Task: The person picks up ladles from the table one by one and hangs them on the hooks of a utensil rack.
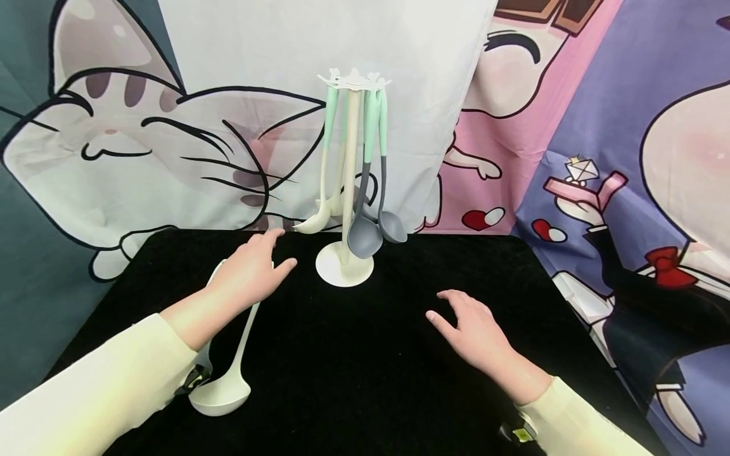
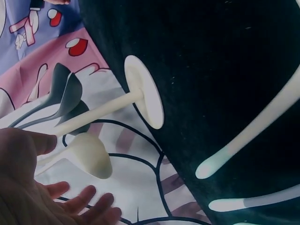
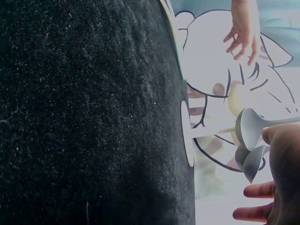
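A cream utensil stand (image 1: 345, 266) rises near the table's back edge, with several mint-handled utensils hanging from its top. Grey ladles (image 1: 365, 237) hang on its right side, and a cream ladle (image 1: 313, 221) on its left. My left hand (image 1: 245, 269) hovers left of the stand, fingers loosely extended and holding nothing. Beneath that arm a white ladle (image 1: 221, 394) lies on the table, bowl toward me. Beside it lies another utensil (image 2: 267, 200), its grey part mostly hidden by the sleeve. My right hand (image 1: 473, 329) is held over the table's right side, fingers relaxed, touching nothing.
A black cloth (image 1: 353, 380) covers the table. Behind it hangs a cartoon-printed curtain (image 1: 239, 50), which continues along the right side. The edge of a further pale utensil shows at the bottom of the left wrist view.
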`<state>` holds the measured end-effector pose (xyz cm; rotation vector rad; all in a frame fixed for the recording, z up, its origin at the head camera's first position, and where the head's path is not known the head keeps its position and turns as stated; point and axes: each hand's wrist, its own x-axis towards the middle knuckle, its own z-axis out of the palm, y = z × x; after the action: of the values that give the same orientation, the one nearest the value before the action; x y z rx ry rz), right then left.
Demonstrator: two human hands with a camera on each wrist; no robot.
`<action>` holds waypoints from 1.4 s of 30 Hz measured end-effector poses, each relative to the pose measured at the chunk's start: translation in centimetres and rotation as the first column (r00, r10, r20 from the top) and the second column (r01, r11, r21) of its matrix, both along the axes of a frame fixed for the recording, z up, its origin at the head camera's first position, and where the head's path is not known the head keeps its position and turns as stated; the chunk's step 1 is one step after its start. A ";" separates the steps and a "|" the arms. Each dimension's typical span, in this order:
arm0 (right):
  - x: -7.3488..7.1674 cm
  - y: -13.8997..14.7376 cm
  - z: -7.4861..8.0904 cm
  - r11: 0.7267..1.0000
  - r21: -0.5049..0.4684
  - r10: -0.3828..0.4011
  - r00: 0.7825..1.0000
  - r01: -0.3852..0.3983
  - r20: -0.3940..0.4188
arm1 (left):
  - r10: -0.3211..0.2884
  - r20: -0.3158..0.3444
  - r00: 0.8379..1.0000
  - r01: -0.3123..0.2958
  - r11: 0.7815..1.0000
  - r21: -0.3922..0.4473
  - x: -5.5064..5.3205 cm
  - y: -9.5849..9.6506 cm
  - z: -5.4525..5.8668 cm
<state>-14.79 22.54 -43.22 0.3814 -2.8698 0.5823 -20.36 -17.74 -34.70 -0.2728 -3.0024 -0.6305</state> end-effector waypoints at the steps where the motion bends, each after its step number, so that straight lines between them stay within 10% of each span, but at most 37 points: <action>1: 0.0 0.0 0.0 1.000 0.000 0.000 1.000 0.000 0.001 | 0.005 0.010 1.000 -0.005 1.000 -0.014 0.3 -0.2 -0.1; 12: 0.1 0.0 -0.3 1.000 0.001 0.005 1.000 -0.005 0.009 | 0.041 0.130 0.991 -0.028 0.995 -0.098 1.6 -1.8 -1.2; 21: 0.1 0.1 -0.7 1.000 -0.002 0.002 1.000 -0.002 0.013 | 0.001 0.335 0.942 0.075 0.974 -0.215 1.5 -3.0 -2.2; 32: 0.2 0.1 -1.0 1.000 0.000 -0.005 1.000 0.005 0.021 | 0.003 0.438 0.899 0.077 0.983 -0.164 1.9 -3.4 -3.3; 42: 0.2 0.2 -1.2 1.000 0.001 -0.008 1.000 0.008 0.022 | -0.032 0.440 0.897 0.106 0.983 -0.146 2.1 -3.7 -4.4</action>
<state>-14.63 22.77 -44.46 0.3663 -2.8911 0.5870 -18.31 -21.48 -39.11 -0.2804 -3.5032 -0.5002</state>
